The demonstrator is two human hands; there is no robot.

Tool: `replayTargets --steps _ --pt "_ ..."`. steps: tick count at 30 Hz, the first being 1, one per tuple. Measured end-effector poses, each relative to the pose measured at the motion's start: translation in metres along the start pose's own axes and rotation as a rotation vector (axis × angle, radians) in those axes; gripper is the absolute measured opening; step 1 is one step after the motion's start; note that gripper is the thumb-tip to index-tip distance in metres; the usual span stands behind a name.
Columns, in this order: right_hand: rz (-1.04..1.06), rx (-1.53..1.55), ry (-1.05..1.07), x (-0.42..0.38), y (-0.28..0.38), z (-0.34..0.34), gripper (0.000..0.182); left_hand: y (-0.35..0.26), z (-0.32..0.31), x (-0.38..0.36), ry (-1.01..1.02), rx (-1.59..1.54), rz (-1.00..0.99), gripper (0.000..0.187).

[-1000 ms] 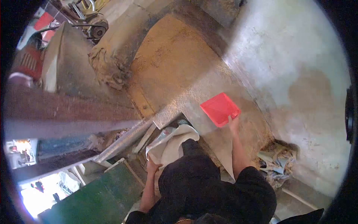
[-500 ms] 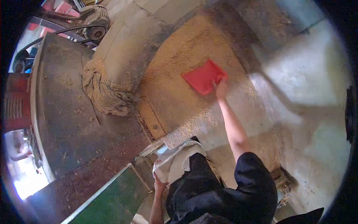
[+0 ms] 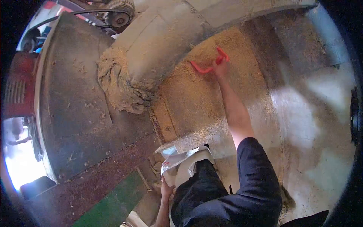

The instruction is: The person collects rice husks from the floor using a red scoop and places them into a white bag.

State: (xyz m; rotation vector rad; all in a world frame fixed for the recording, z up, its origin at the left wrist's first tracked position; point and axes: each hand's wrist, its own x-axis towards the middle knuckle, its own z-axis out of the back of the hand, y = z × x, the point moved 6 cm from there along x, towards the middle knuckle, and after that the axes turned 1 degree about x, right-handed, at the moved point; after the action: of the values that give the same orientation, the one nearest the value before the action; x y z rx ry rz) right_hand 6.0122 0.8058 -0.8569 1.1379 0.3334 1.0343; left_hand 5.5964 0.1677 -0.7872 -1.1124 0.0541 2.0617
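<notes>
My right hand [image 3: 220, 68] is closed round the handle of a red scoop [image 3: 204, 70]. The scoop's pan is largely sunk in or covered by the yellowish grain [image 3: 196, 89], with its red rim showing. Lower in the view, my left hand [image 3: 166, 188] holds the edge of a white sack [image 3: 172, 160]. The sack's mouth lies just under the lip of the grain-covered surface.
A dusty cloth chute [image 3: 151, 49] with a bunched end hangs left of the grain. Further left are a dark metal panel [image 3: 75, 87] and a motor with a pulley [image 3: 119, 19]. A green panel [image 3: 109, 200] stands at the lower left.
My right hand has pushed the red scoop further up into the grain, and its pan is now mostly hidden. My left hand stays at the sack. The whole view has shifted slightly.
</notes>
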Motion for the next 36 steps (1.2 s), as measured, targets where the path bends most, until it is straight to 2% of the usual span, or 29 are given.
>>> replayTargets --steps 2,3,5,6,8,11,12,14,16,17,20,21,23,25,27,28,29,31,33,36 --pt "0.045 0.266 0.018 -0.016 0.010 0.026 0.067 -0.010 0.006 -0.003 0.026 0.040 0.055 0.110" --pt "0.053 0.265 0.019 -0.027 0.004 0.036 0.067 -0.015 0.010 -0.004 0.023 0.059 0.045 0.107" --pt "-0.150 0.355 0.094 -0.052 -0.024 0.050 0.053 -0.020 0.008 -0.004 0.027 0.069 0.029 0.105" --pt "-0.141 0.349 0.092 -0.060 -0.022 0.066 0.053 -0.023 0.012 -0.004 -0.049 0.069 -0.053 0.103" --pt "-0.225 0.312 0.042 -0.084 -0.022 0.103 0.037 -0.022 0.012 -0.007 -0.121 0.061 -0.137 0.101" --pt "-0.158 0.465 0.037 -0.129 0.029 0.169 0.027 -0.022 0.016 -0.004 -0.237 0.136 -0.270 0.091" --pt "-0.147 0.461 0.040 -0.139 0.031 0.179 0.027 -0.021 0.015 0.000 -0.238 0.125 -0.275 0.091" --pt "-0.124 0.484 -0.091 -0.173 0.014 0.207 0.025 -0.008 0.011 0.003 -0.265 0.166 -0.265 0.092" --pt "-0.122 0.486 -0.030 -0.199 0.008 0.239 0.024 -0.005 0.009 0.008 -0.288 0.206 -0.320 0.094" --pt "-0.127 0.495 0.016 -0.220 0.005 0.255 0.023 -0.005 0.010 0.008 -0.222 0.181 -0.319 0.095" --pt "-0.105 0.438 0.041 -0.279 0.058 0.316 0.018 -0.004 0.011 0.007 -0.154 0.154 -0.374 0.103" --pt "-0.203 0.462 0.068 -0.300 0.064 0.330 0.016 0.001 0.006 0.016 -0.158 0.157 -0.410 0.108" --pt "-0.188 0.467 0.070 -0.343 0.070 0.360 0.015 0.017 -0.006 0.012 -0.140 0.152 -0.435 0.112" --pt "-0.160 0.462 0.067 -0.381 0.083 0.390 0.014 0.011 -0.006 0.010 -0.161 0.274 -0.465 0.121" --pt "-0.105 0.262 0.055 -0.432 0.105 0.418 0.014 0.022 -0.013 0.012 -0.160 0.283 -0.525 0.124" --pt "-0.092 0.259 0.052 -0.455 0.110 0.428 0.014 0.019 -0.012 0.007 -0.168 0.301 -0.573 0.128" --pt "-0.138 0.340 0.081 -0.477 0.111 0.436 0.013 0.018 -0.014 0.006 -0.124 0.359 -0.493 0.132" --pt "-0.172 0.419 0.101 -0.517 0.114 0.449 0.012 0.017 -0.016 -0.002 -0.107 0.375 -0.501 0.132" --pt "-0.370 0.463 0.197 -0.557 0.112 0.452 0.015 0.019 -0.021 -0.011 -0.071 0.417 -0.486 0.132" --pt "-0.345 0.459 0.215 -0.607 0.110 0.456 0.014 0.030 -0.034 -0.020 -0.027 0.412 -0.492 0.133"
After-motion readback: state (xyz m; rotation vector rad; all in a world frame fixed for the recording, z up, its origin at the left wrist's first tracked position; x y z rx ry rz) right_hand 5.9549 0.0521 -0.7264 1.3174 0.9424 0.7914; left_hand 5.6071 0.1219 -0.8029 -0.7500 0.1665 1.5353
